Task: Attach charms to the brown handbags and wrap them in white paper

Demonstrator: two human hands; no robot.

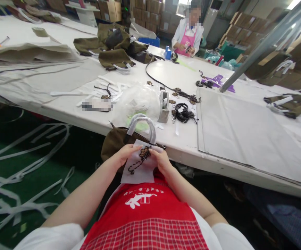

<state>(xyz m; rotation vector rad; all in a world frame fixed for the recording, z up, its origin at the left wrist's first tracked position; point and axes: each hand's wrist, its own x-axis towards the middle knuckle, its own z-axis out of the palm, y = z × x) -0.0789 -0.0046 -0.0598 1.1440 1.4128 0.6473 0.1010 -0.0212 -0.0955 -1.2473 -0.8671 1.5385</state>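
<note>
An olive-green bag point(111, 142) rests against the table's front edge, close to my body. Its upright handle point(152, 130) is wrapped in whitish film. A white sheet point(137, 177) hangs over the front of the bag, and a brown-and-black patterned charm point(145, 152) with a dark looped cord point(136, 167) lies on it. My left hand point(126, 152) pinches the sheet's left upper side, thumb beside the charm. On the other side, my right hand point(162, 159) is closed on the sheet, its thumb touching or very near the charm. The fingers behind the sheet are hidden.
On the white table point(186, 139) lie a clear plastic bag point(140, 100), a tape dispenser point(164, 106), coiled black straps point(183, 113) and several charms. Olive bags point(114, 41) pile up farther back. A metal pole point(259, 48) rises at right. A co-worker point(189, 31) stands across the table.
</note>
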